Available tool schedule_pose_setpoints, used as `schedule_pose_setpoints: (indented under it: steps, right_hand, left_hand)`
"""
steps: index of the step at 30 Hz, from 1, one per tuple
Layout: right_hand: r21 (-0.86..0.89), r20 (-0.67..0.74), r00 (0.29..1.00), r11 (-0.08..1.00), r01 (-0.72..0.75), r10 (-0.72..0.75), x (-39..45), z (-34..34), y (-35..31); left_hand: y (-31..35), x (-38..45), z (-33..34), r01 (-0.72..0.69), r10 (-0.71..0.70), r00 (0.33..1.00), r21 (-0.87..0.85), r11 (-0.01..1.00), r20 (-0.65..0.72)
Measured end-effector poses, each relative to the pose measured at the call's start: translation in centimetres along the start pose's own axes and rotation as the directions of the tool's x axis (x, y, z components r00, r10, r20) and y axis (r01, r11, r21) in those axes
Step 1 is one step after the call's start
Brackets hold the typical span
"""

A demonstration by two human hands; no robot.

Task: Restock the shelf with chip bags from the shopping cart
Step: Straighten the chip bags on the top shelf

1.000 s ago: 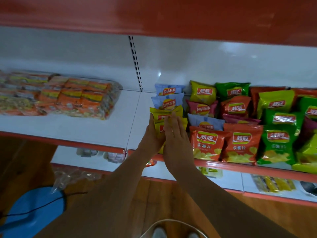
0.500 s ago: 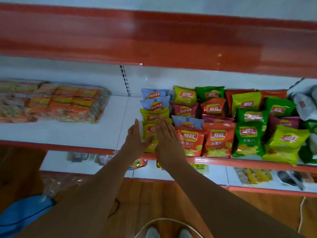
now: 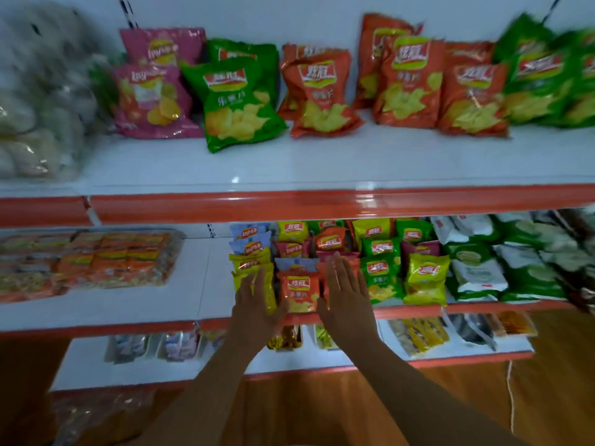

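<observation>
White shelf (image 3: pixel 206 304) carries rows of chip bags (image 3: pixel 299 289).

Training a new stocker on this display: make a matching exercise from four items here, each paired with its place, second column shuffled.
Items:
1. Large pink foil chip bag
2. Small orange chip bag with red logo
3. Clear-wrapped block of orange snack packs
4. Small lime-yellow chip bag

Places:
A. Middle shelf, far left, apart from the chips
B. Between the left hand and right hand
C. Upper shelf, left end of the chip row
D. Middle shelf, right of the right hand

Pairs: 1-C, 2-B, 3-A, 4-D
</observation>
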State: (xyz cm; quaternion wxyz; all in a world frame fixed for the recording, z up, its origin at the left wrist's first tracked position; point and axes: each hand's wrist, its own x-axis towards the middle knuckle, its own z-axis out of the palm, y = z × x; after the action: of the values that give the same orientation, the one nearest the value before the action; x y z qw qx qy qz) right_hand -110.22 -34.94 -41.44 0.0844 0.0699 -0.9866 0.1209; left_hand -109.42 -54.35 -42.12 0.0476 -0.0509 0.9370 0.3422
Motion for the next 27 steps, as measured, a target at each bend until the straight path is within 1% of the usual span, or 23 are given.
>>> schedule_pose_setpoints:
  steps: [2,5,8,11,14,16,18,20,24,27]
  right_hand:
    - [0.002,-0.029,0.999,0.999,-0.032,0.032,-0.8,-3.0,1.1]
    - [0.018,-0.059,0.998,0.999,-0.033,0.034,-1.7,-6.7,2.5]
    - [0.076,-0.127,0.991,0.996,0.056,-0.046,-3.0,-10.8,4.7]
    - [0.134,-0.198,0.971,0.977,0.164,-0.135,-4.6,-14.5,7.4]
    - [0.158,-0.279,0.946,0.964,0.216,-0.166,-6.1,-18.1,10.6]
    - [0.184,-0.328,0.931,0.956,0.23,-0.161,-6.7,-20.6,13.0]
    - [0.237,-0.333,0.935,0.949,0.208,-0.122,-6.9,-23.2,15.0]
    - [0.279,-0.312,0.945,0.941,0.19,-0.098,-6.9,-25.5,16.4]
    - [0.341,-0.252,0.946,0.897,0.282,-0.202,-5.0,-28.8,16.2]
    - [0.434,-0.244,0.934,0.833,0.345,-0.26,-1.5,-30.7,13.2]
  left_hand:
    - [2.8,-1.2,-0.7,-0.048,0.048,0.999,-0.023,0.999,-0.006]
    - [6.3,-2.7,-1.7,-0.124,0.123,0.992,-0.089,0.988,-0.023]
    - [11.3,-5.2,-2.5,-0.228,0.213,0.971,-0.154,0.961,-0.107]
    - [16.1,-7.7,-2.5,-0.331,0.302,0.935,-0.157,0.93,-0.185]
    - [20.6,-9.9,-2.2,-0.425,0.388,0.89,-0.132,0.895,-0.239]
    - [23.7,-11.2,-2.1,-0.473,0.431,0.853,-0.086,0.877,-0.295]
    - [26.5,-11.7,-2.4,-0.487,0.44,0.827,-0.056,0.872,-0.349]
    - [28.7,-11.8,-3.0,-0.483,0.421,0.817,-0.068,0.873,-0.394]
    - [30.9,-10.0,-5.4,-0.429,0.346,0.794,-0.058,0.901,-0.5]
    - [30.6,-7.3,-8.1,-0.317,0.244,0.79,-0.034,0.948,-0.563]
